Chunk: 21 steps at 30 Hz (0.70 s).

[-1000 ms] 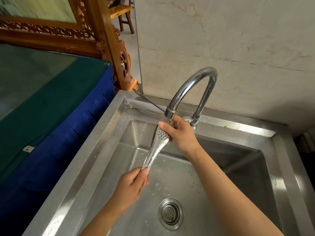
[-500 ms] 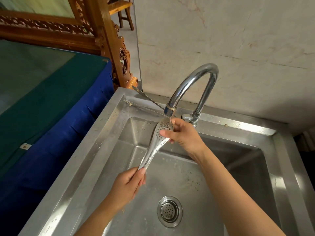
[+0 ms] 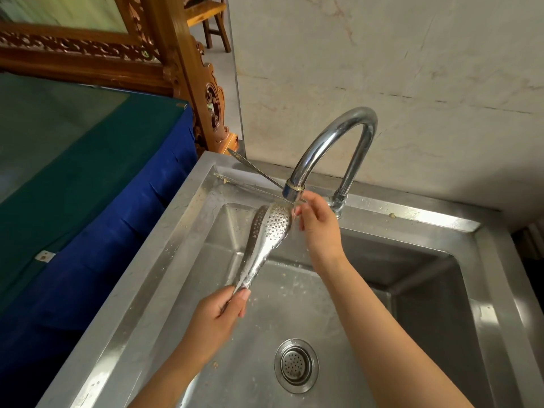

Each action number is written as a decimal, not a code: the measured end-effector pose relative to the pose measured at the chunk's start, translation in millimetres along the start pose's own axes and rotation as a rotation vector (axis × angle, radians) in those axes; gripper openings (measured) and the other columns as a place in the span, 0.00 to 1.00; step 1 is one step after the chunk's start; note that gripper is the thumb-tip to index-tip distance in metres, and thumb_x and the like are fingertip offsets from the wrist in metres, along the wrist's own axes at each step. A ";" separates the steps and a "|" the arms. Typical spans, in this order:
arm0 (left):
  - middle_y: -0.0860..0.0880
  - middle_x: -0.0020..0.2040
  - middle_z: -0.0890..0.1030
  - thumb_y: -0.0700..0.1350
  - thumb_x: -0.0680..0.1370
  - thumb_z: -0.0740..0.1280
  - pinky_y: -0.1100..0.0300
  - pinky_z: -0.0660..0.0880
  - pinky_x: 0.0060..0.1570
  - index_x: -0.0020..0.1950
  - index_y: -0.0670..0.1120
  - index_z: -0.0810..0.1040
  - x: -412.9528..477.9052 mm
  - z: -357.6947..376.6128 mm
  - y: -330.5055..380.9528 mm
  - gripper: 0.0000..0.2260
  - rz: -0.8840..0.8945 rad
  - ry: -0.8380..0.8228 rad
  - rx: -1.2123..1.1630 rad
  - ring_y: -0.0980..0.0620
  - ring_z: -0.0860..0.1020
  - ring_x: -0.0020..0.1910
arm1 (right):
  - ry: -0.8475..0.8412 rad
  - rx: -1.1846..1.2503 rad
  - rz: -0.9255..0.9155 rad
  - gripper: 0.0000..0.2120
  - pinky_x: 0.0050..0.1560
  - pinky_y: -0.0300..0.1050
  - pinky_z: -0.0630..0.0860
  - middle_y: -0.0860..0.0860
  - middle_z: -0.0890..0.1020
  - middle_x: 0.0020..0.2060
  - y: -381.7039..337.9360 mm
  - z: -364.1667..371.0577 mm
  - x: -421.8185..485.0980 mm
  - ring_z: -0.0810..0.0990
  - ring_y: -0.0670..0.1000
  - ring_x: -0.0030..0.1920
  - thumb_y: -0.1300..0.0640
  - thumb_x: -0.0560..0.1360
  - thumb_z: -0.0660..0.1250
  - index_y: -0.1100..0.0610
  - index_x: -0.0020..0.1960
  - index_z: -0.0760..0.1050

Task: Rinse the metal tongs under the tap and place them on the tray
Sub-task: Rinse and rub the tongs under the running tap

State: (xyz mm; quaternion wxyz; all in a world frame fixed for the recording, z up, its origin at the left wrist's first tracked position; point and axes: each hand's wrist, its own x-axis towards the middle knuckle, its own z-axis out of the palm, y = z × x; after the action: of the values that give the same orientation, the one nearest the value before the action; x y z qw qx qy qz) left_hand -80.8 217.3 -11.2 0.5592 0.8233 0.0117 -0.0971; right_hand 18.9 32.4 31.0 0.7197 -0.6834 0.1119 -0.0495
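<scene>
The metal tongs (image 3: 265, 240) have perforated spoon-shaped ends and slant up across the steel sink (image 3: 164, 260). My left hand (image 3: 219, 315) grips their handle end low over the basin. Their perforated tips sit just under the spout of the chrome tap (image 3: 332, 139), where a thin stream of water runs. My right hand (image 3: 318, 225) is beside the tips on the right, fingers apart, fingertips at the spout and the stream, holding nothing. No tray is in view.
A round drain strainer (image 3: 296, 366) lies in the basin floor. A thin metal utensil (image 3: 253, 169) rests on the sink's back left rim. A table under green and blue cloth (image 3: 88, 178) stands to the left, a marble wall behind.
My right hand has let go of the tongs' perforated tips and moved right, by the stream. The two tong ends have spread slightly apart; my left hand keeps its grip.
</scene>
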 end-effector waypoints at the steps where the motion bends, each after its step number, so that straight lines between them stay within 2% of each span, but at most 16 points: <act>1: 0.51 0.21 0.66 0.44 0.78 0.63 0.63 0.63 0.25 0.27 0.50 0.69 -0.7 -0.4 -1.4 0.18 0.031 0.029 0.056 0.58 0.63 0.21 | -0.019 -0.077 -0.034 0.14 0.41 0.27 0.71 0.46 0.78 0.38 -1.9 -1.8 -0.5 0.75 0.41 0.39 0.63 0.80 0.54 0.53 0.51 0.77; 3: 0.52 0.25 0.68 0.43 0.77 0.64 0.61 0.64 0.29 0.28 0.50 0.70 -2.0 0.3 -2.8 0.16 0.101 0.093 0.196 0.57 0.67 0.24 | -0.086 -0.268 -0.083 0.12 0.48 0.29 0.70 0.48 0.79 0.48 -4.5 -3.6 -4.0 0.76 0.43 0.47 0.57 0.81 0.54 0.57 0.58 0.74; 5: 0.51 0.29 0.70 0.45 0.77 0.66 0.57 0.67 0.31 0.30 0.47 0.72 -3.9 3.5 -0.1 0.15 0.157 0.163 0.358 0.53 0.70 0.26 | -0.180 -0.450 -0.071 0.21 0.51 0.37 0.70 0.48 0.79 0.53 -3.1 -1.4 -9.2 0.76 0.45 0.51 0.45 0.78 0.57 0.57 0.64 0.69; 6: 0.51 0.30 0.69 0.46 0.76 0.66 0.57 0.67 0.29 0.31 0.45 0.73 -5.2 5.4 1.5 0.15 0.190 0.207 0.453 0.49 0.71 0.26 | -0.220 -0.515 -0.061 0.24 0.50 0.39 0.71 0.47 0.79 0.52 -2.4 0.6 -11.1 0.76 0.45 0.50 0.42 0.75 0.61 0.55 0.65 0.67; 7: 0.50 0.30 0.68 0.48 0.75 0.67 0.57 0.67 0.26 0.31 0.43 0.73 -6.1 7.3 3.3 0.15 0.222 0.245 0.536 0.46 0.72 0.25 | -0.228 -0.557 -0.062 0.25 0.45 0.38 0.71 0.46 0.78 0.47 -1.8 2.2 -12.0 0.76 0.45 0.45 0.42 0.73 0.64 0.55 0.64 0.67; 9: 0.49 0.30 0.70 0.50 0.72 0.70 0.57 0.68 0.23 0.31 0.43 0.74 -7.9 9.7 7.1 0.14 0.239 0.309 0.607 0.44 0.72 0.24 | -0.188 -0.590 -0.052 0.17 0.36 0.37 0.71 0.45 0.75 0.38 -3.2 5.2 -11.2 0.75 0.45 0.37 0.48 0.72 0.68 0.54 0.56 0.68; 12: 0.49 0.34 0.74 0.45 0.70 0.73 0.58 0.70 0.22 0.35 0.45 0.77 -9.5 9.9 8.2 0.08 0.242 0.351 0.629 0.47 0.73 0.23 | -0.146 -0.536 0.008 0.04 0.39 0.49 0.79 0.54 0.78 0.39 -5.1 8.3 -7.4 0.79 0.56 0.37 0.61 0.75 0.61 0.57 0.49 0.69; 13: 0.49 0.35 0.74 0.46 0.70 0.73 0.58 0.69 0.20 0.36 0.45 0.78 -10.3 9.3 7.9 0.07 0.251 0.350 0.659 0.48 0.73 0.23 | -0.134 -0.511 0.023 0.04 0.36 0.49 0.80 0.57 0.80 0.41 -4.7 8.9 -6.4 0.80 0.54 0.34 0.63 0.76 0.58 0.58 0.48 0.70; 14: 0.48 0.36 0.74 0.47 0.72 0.71 0.58 0.69 0.19 0.37 0.45 0.78 -10.7 8.3 7.4 0.07 0.271 0.352 0.699 0.48 0.73 0.23 | -0.123 -0.483 0.039 0.06 0.29 0.43 0.78 0.58 0.80 0.41 -3.8 9.4 -5.5 0.79 0.49 0.28 0.64 0.77 0.55 0.59 0.47 0.70; 15: 0.48 0.37 0.74 0.49 0.74 0.68 0.58 0.69 0.18 0.37 0.46 0.77 -10.2 6.6 7.2 0.09 0.296 0.356 0.744 0.48 0.72 0.22 | -0.112 -0.463 0.055 0.08 0.22 0.37 0.74 0.58 0.80 0.39 -2.9 9.4 -4.4 0.76 0.44 0.21 0.64 0.77 0.53 0.59 0.46 0.71; 16: 0.48 0.37 0.74 0.51 0.75 0.64 0.58 0.68 0.17 0.37 0.46 0.77 -9.2 4.3 7.9 0.11 0.323 0.365 0.789 0.48 0.72 0.22 | -0.099 -0.449 0.069 0.10 0.18 0.34 0.70 0.57 0.80 0.35 -3.0 9.1 -3.5 0.73 0.43 0.16 0.64 0.78 0.52 0.60 0.45 0.72; 18: 0.48 0.36 0.74 0.52 0.76 0.60 0.60 0.67 0.16 0.37 0.46 0.77 -4.8 -0.9 11.3 0.14 0.380 0.386 0.856 0.49 0.72 0.22 | -0.074 -0.420 0.079 0.14 0.17 0.34 0.69 0.61 0.80 0.29 -3.2 8.0 1.3 0.72 0.44 0.14 0.62 0.79 0.50 0.62 0.42 0.73; 21: 0.47 0.35 0.75 0.50 0.76 0.60 0.62 0.65 0.18 0.37 0.44 0.78 0.7 -6.6 13.2 0.13 0.416 0.409 0.918 0.48 0.72 0.21 | -0.113 -0.245 0.101 0.18 0.22 0.42 0.73 0.67 0.82 0.34 -5.9 7.2 7.2 0.75 0.52 0.19 0.56 0.81 0.50 0.59 0.39 0.73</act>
State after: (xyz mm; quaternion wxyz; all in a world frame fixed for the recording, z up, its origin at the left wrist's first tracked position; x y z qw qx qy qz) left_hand -77.5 218.4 3.1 0.1360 0.9699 -0.0866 0.1826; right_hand 28.0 37.4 36.5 0.6375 -0.7614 0.1108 0.0393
